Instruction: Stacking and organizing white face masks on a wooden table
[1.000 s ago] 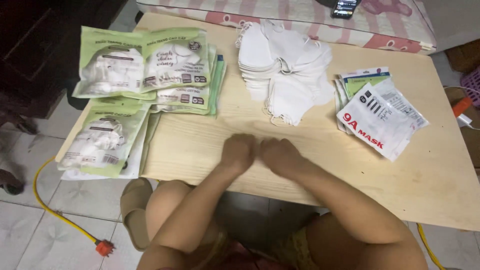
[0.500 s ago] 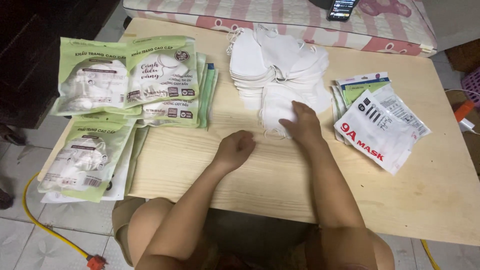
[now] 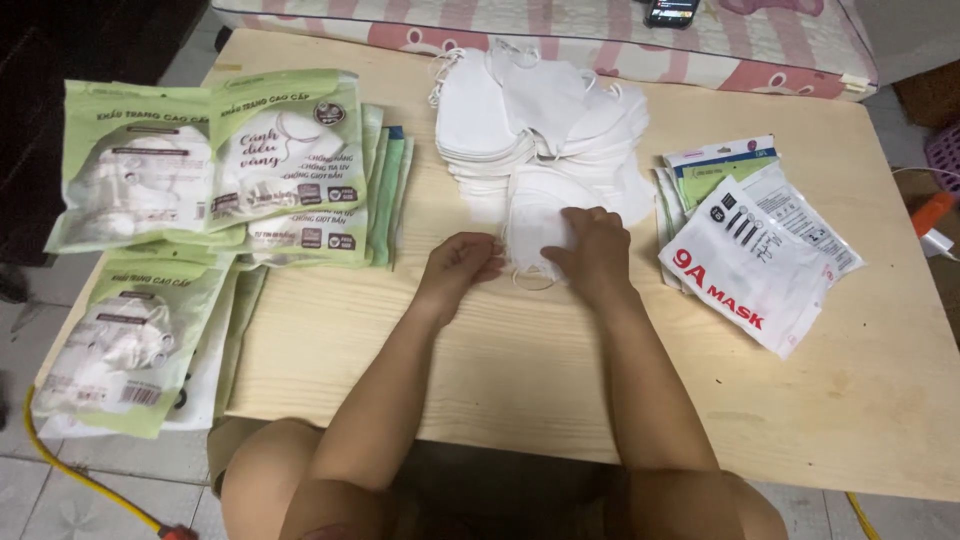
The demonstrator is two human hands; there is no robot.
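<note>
We are lifting one white face mask (image 3: 537, 215) off the near edge of the mask pile (image 3: 540, 125) at the table's (image 3: 520, 350) far side. Our right hand (image 3: 592, 250) presses it with fingers together; our left hand (image 3: 462, 265) seemingly pinches its edge. Next it needs pulling clear without dragging its neighbours.

This looks like a room in a home. A low wooden table (image 3: 560, 370) stands on a tiled floor (image 3: 60, 490). Just behind the table lies a pink patterned mattress (image 3: 560, 25).
</note>
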